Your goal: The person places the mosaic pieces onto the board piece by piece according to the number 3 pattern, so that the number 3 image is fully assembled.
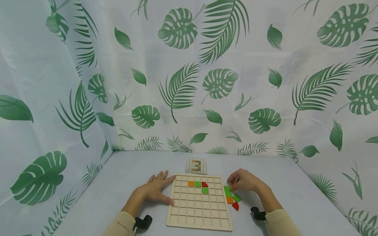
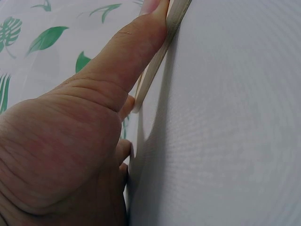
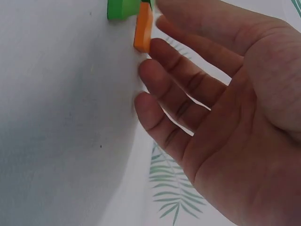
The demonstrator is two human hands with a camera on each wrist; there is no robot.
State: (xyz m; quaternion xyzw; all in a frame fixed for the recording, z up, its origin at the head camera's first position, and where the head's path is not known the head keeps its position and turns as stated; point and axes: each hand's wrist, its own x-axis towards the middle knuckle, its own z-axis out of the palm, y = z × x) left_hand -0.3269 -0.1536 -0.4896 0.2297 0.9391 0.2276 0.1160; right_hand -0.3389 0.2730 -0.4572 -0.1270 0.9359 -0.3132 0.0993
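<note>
My left hand (image 1: 156, 188) rests with spread fingers at the left side of a pale wooden grid board (image 1: 198, 209). Its thumb (image 2: 136, 44) presses the board's edge, and the index finger reaches the upper left corner. On the board lie an orange square tile (image 1: 191, 184), a green tile (image 1: 198, 184), a red rounded tile (image 1: 204, 184) and another green tile (image 1: 205, 190). My right hand (image 1: 243, 180) hovers over loose tiles right of the board, fingers loosely bent. Close to its fingertips are a green tile (image 1: 227, 189) and an orange tile (image 3: 142, 28); no held tile shows.
A small pattern card (image 1: 196, 165) with a coloured figure lies behind the board. Near the right hand are a loose green tile (image 1: 237, 197) and a red rounded tile (image 1: 235, 206). Leaf-printed cloth (image 1: 189, 98) hangs behind and beside the white table surface (image 1: 133, 167).
</note>
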